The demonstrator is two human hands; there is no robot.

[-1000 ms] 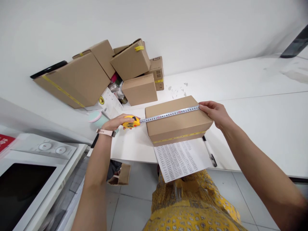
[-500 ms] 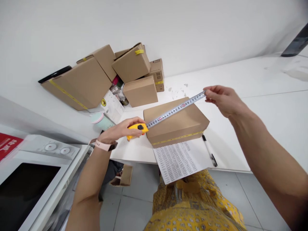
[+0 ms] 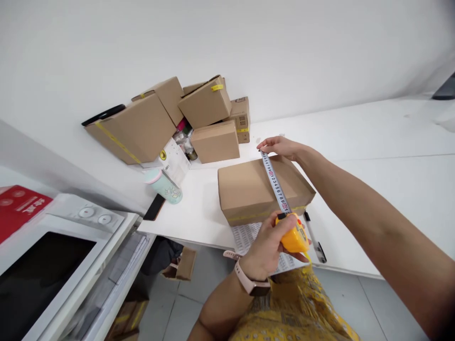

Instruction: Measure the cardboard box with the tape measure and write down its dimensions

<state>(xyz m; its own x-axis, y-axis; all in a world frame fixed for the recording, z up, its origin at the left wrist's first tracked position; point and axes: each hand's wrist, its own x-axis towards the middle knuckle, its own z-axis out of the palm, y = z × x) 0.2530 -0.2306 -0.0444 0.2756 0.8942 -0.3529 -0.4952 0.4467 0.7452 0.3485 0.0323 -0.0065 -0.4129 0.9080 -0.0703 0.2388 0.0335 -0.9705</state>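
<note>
A yellow tape measure (image 3: 293, 234) is gripped in my left hand (image 3: 265, 246), just in front of the near side of a cardboard box (image 3: 245, 184). Its silver blade (image 3: 275, 182) runs out across the top of the box from front to back. At the box's far edge, the fingers of my right hand (image 3: 279, 146) pinch the blade's end. Yellow tape lines the lower front of the box. Partly under the box and my left hand lies a printed sheet (image 3: 245, 237). A black-and-white marker (image 3: 315, 237) rests right of it.
Several cardboard boxes (image 3: 215, 142) are stacked against the wall at the back left. A mint tumbler (image 3: 165, 186) stands near a dark flat object (image 3: 154, 207). A white microwave (image 3: 46, 265) is at the lower left, with a red box (image 3: 21, 208) behind it.
The tape has swung from lying lengthwise over the box to crossing it front to back. My left hand came right and nearer me; my right hand moved left to the far edge.
</note>
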